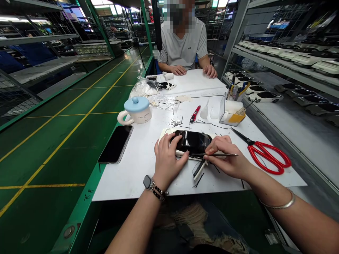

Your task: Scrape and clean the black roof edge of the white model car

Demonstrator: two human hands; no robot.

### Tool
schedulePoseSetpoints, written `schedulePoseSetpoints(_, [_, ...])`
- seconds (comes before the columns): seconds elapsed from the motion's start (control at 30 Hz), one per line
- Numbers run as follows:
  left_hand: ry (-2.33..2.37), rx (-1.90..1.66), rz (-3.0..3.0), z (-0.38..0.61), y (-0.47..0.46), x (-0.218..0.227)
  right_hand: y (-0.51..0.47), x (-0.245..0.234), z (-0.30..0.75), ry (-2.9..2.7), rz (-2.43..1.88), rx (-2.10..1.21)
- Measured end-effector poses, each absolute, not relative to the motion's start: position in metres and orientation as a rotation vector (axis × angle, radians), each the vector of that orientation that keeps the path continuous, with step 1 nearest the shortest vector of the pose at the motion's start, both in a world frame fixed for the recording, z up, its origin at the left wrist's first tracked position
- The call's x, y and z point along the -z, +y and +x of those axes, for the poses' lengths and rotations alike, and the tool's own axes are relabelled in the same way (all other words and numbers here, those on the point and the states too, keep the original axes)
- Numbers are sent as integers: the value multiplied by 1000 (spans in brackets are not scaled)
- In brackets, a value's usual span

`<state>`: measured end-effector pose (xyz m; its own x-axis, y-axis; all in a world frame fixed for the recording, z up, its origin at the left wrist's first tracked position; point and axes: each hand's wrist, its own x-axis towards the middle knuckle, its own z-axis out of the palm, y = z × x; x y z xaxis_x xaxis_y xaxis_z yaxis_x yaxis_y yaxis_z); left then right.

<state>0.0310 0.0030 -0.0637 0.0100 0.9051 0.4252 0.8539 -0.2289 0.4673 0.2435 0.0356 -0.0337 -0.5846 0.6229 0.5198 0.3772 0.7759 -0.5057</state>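
Observation:
A white model car with a glossy black top (192,142) lies on the white table (137,165) right in front of me. My left hand (169,158) grips its left end, fingers curled over the black part. My right hand (227,157) pinches thin tweezers (215,154) laid along the car's near edge. A small black and white piece (198,169) lies just below the car. Thin black strips are scattered around it.
Red-handled scissors (267,153) lie to the right, a dark phone (116,144) to the left, a blue-lidded mug (136,110) behind it. A red cutter (195,113) and a clear box (231,113) stand further back. A person in a grey shirt (184,46) sits opposite. Shelves of model cars (304,60) line the right.

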Motion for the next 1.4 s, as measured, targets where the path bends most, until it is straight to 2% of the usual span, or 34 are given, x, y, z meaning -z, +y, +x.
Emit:
schedulePoseSetpoints(1.23, [1908, -996, 2189, 31, 2, 64, 37, 41, 242, -2268, -767, -442])
schedulePoseSetpoints(1.4, [1897, -987, 2194, 29, 1, 64, 25, 29, 253, -2243, -815, -432])
